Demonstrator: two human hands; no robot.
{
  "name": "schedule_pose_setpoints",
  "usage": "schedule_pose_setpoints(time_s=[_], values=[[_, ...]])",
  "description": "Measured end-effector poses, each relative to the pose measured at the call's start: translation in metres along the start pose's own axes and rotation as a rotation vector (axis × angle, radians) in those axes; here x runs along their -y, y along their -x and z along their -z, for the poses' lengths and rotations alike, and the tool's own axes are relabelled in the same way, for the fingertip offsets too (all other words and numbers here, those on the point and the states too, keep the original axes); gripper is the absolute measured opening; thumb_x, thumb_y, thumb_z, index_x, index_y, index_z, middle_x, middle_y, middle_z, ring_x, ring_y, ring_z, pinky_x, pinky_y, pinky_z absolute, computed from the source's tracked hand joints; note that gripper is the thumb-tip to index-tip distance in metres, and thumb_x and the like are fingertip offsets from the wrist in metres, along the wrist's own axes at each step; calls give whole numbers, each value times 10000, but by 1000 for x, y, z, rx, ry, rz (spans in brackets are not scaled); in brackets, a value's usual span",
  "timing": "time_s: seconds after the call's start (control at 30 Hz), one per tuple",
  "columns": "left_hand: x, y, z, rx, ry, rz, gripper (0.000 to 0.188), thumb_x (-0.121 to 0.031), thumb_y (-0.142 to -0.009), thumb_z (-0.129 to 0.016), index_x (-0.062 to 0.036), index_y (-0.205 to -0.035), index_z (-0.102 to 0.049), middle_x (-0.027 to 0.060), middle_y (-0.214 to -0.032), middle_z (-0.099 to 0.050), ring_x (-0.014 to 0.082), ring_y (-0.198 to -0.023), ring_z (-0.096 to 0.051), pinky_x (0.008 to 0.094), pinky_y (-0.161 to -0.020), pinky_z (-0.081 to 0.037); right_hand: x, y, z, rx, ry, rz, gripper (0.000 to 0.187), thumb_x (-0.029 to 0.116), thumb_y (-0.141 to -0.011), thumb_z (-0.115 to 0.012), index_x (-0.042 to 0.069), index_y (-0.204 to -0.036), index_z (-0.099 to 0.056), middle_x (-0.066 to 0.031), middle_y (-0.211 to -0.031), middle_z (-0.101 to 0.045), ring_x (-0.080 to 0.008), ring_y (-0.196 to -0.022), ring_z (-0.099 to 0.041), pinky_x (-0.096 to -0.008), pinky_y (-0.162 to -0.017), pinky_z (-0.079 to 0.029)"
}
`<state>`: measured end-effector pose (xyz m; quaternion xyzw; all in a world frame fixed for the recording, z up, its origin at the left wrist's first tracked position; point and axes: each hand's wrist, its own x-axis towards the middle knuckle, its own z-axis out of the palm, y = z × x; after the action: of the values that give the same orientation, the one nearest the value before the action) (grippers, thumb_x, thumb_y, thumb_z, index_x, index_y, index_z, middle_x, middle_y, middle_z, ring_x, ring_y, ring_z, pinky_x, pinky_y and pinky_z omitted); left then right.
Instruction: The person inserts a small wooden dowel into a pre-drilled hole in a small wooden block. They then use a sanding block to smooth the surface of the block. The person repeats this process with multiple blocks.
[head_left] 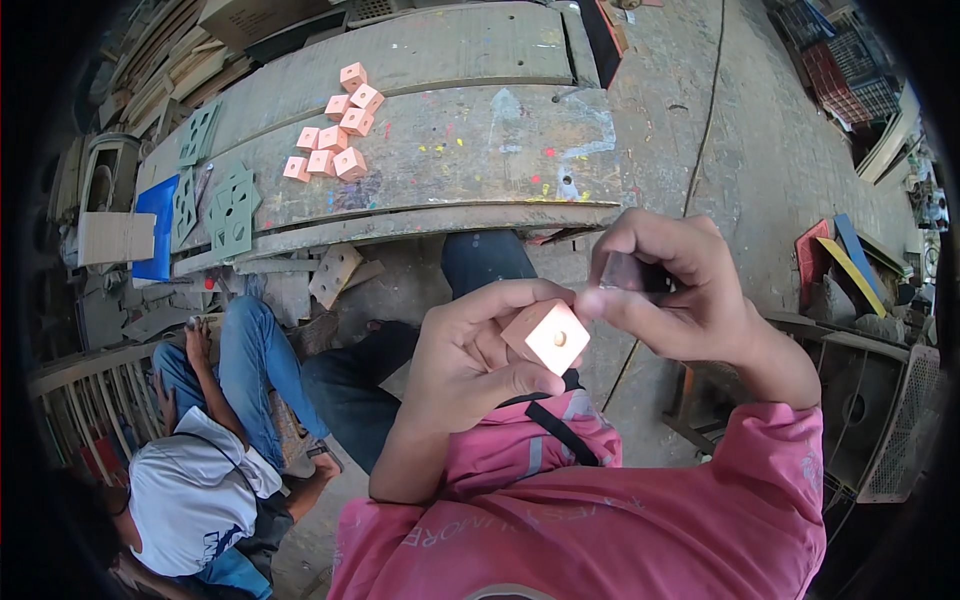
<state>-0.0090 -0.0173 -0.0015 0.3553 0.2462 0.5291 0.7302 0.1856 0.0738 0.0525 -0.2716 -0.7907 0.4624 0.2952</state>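
The left hand steadies a pink block, seemingly mid-work; the right hand, pinching a dark piece, probably needs care next.

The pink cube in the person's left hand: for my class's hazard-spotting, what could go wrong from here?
The left hand holds the pink cube away from the workbench, so if the fingers slip, it could fall to the floor. The right hand pinches a small blurred piece close by, which might slip or scrape the cube. On the workbench, the other pink cubes lie bunched together, so a knock could shift some.
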Motion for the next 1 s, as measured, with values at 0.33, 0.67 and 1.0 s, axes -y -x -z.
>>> schedule_pose_setpoints(time_s=[0.33,0.67,1.0], values=[[-9,-6,-21,-92,-34,-83,475,-193,-894,-553,111,-1247,-458,261,-1245,-468,267,-1012,-577,351,-803,-518,27,17,9,-16,-15,-215,243,112,-792,-753,-7,-907,-575,-10,-692,-564,-20,-587,-461,-193,-492,-351],[2,3,-4,-75,294,-40,439,-231,-864,-464,88,-1165,-432,156,-1137,-418,216,-859,-478,319,-714,-386,5,7,-1,-100,-304,-479,160,55,-920,-558,-12,-1060,-519,-3,-826,-562,-26,-678,-470,-182,-573,-384],[-4,13,10,-56,311,-91,431,-188,-811,-496,73,-1150,-436,157,-1075,-410,221,-827,-483,315,-713,-394,-34,-17,-21,-17,-271,-428,164,73,-958,-498,-32,-1057,-577,-29,-832,-569,-58,-594,-484,-205,-485,-394]])
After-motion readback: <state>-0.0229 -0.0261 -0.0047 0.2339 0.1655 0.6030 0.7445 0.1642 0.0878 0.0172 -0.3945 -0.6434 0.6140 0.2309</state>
